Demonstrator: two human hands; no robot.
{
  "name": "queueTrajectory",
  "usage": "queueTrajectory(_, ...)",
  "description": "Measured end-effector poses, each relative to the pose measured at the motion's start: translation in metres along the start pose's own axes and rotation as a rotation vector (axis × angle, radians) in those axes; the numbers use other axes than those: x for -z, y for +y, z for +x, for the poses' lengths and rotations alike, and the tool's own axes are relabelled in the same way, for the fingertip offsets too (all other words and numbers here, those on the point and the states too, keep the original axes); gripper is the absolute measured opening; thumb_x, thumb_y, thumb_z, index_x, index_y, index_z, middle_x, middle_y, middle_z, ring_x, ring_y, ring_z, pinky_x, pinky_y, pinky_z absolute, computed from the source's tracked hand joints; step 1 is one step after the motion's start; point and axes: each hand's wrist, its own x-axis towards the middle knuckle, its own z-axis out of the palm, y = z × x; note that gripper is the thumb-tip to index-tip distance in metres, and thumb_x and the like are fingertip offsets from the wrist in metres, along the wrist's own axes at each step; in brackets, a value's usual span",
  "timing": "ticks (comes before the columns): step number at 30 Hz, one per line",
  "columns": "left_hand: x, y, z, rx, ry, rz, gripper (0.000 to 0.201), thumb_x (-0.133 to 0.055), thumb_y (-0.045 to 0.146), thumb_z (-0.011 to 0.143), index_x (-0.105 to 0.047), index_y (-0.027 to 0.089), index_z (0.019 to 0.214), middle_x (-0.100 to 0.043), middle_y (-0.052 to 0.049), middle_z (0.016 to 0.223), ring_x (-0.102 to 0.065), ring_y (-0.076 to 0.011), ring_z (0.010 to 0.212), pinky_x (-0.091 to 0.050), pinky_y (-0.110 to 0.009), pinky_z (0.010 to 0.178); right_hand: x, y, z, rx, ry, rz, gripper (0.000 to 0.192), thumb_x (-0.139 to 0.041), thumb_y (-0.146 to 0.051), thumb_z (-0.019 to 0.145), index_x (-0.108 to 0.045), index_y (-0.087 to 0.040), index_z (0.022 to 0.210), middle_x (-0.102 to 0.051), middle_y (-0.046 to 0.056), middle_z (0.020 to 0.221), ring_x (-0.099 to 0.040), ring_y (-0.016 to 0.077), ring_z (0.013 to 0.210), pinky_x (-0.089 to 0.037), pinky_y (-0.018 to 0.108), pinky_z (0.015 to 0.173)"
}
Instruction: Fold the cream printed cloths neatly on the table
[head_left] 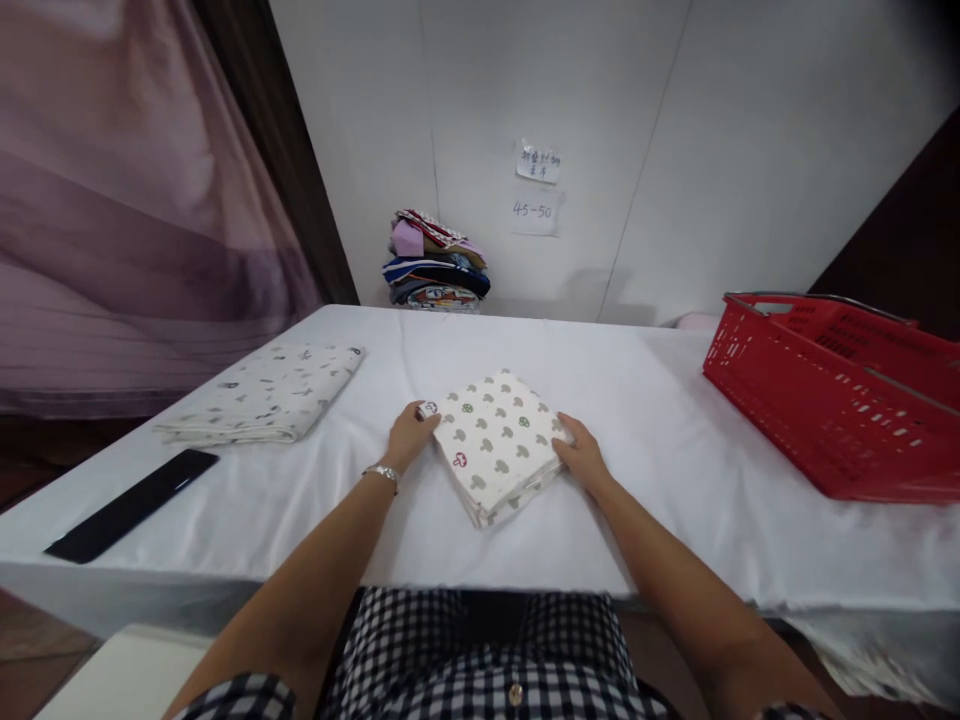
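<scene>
A white cloth point(495, 435) printed with grey mushrooms and a few red and green motifs lies folded into a thick square pad, turned cornerwise on the white-covered table. My left hand point(409, 435), with a bracelet at the wrist, pinches its left corner between thumb and fingers. At the right corner my right hand point(583, 455) grips the layered edge, thumb on top and the other fingers partly hidden. A second folded white cloth point(277, 393) with small dark prints rests to the left, apart from both hands.
A black flat strip point(131, 506) lies near the table's point(645, 540) front left. On the right stands a red plastic basket point(840, 400). Behind the far edge is a stack of folded fabrics point(436, 262) against the wall, where paper notes point(537, 212) hang. A pinkish curtain point(150, 200) hangs left.
</scene>
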Motion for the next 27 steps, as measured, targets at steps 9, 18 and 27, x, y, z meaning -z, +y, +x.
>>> queueTrajectory(9, 0.001, -0.014, -0.035, -0.070, 0.183, -0.033, 0.054, -0.059, 0.046, 0.075, -0.053, 0.015, 0.119, -0.062, -0.013, 0.117, -0.058, -0.0261, 0.107, -0.045, -0.039, 0.095, 0.017, -0.001, 0.026, 0.035, -0.185, -0.207, 0.050, -0.058, -0.029, 0.077, -0.055, -0.021, 0.126, -0.058, 0.009, 0.126, -0.053, 0.0268, 0.114, -0.041, 0.045, 0.099)
queueTrajectory(18, -0.027, 0.020, -0.088, -0.732, -0.006, 0.286, 0.041, -0.045, 0.038, 0.088, -0.051, 0.024, 0.126, -0.046, -0.007, 0.141, -0.036, -0.0277, 0.133, -0.019, -0.052, 0.112, -0.004, -0.063, -0.034, 0.408, -0.293, -0.468, 0.038, -0.043, -0.032, 0.093, -0.054, -0.021, 0.128, -0.051, 0.010, 0.136, -0.038, 0.0266, 0.131, -0.025, 0.053, 0.108)
queueTrajectory(27, -0.032, 0.022, -0.101, -0.757, -0.113, 0.297, 0.038, -0.036, 0.037, 0.093, -0.056, 0.025, 0.123, -0.051, -0.004, 0.137, -0.039, -0.0239, 0.131, -0.021, -0.051, 0.112, -0.002, -0.057, -0.044, 0.425, -0.288, -0.449, 0.038, -0.039, -0.032, 0.095, -0.053, -0.022, 0.129, -0.052, 0.009, 0.135, -0.040, 0.0241, 0.131, -0.028, 0.051, 0.108)
